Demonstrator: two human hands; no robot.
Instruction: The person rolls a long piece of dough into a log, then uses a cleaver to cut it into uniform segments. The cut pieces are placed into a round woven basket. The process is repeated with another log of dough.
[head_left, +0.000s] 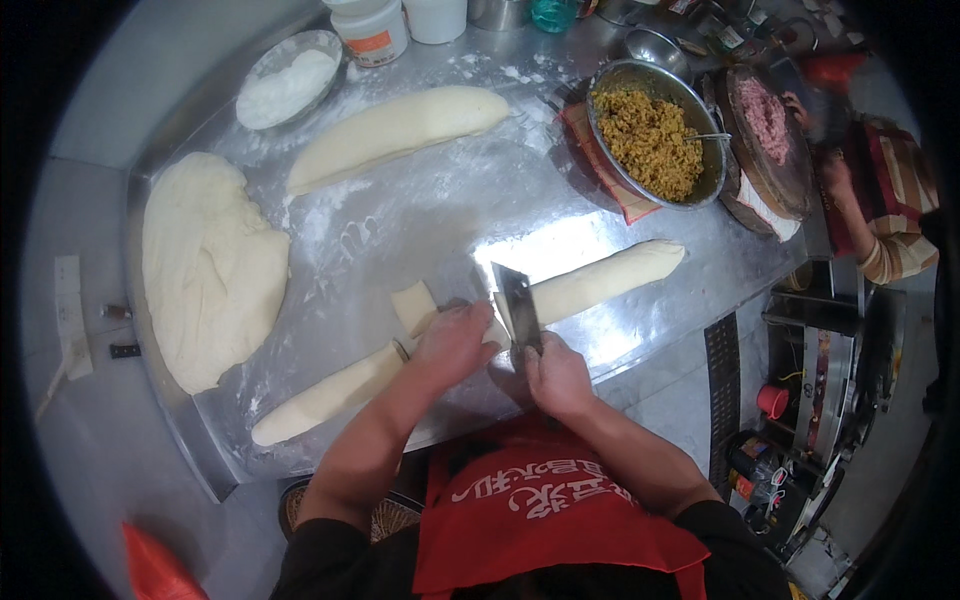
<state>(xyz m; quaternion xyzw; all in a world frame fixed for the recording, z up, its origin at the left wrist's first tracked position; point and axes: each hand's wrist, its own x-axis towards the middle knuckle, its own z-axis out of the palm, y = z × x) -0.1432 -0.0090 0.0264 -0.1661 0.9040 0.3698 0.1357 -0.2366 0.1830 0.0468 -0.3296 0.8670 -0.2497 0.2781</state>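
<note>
In my right hand (561, 375) is a cleaver (517, 304), its broad blade upright against the cut end of a dough log (600, 285) that runs off to the right. My left hand (459, 341) grips a small cut piece of dough (495, 334) just left of the blade. Another cut piece (414, 306) lies on the steel table (420, 217) beyond my left knuckles. To the left, a second length of dough log (330, 394) rests near the front edge, its cut end partly behind my left wrist.
A large dough slab (214, 277) covers the table's left end; a thick roll (397, 135) lies behind. Flour fills a bowl (289, 82) at back left. At right stand a steel bowl of filling (649, 142) and a chopping block (799, 169) with minced meat, where another person's arm (851, 199) reaches.
</note>
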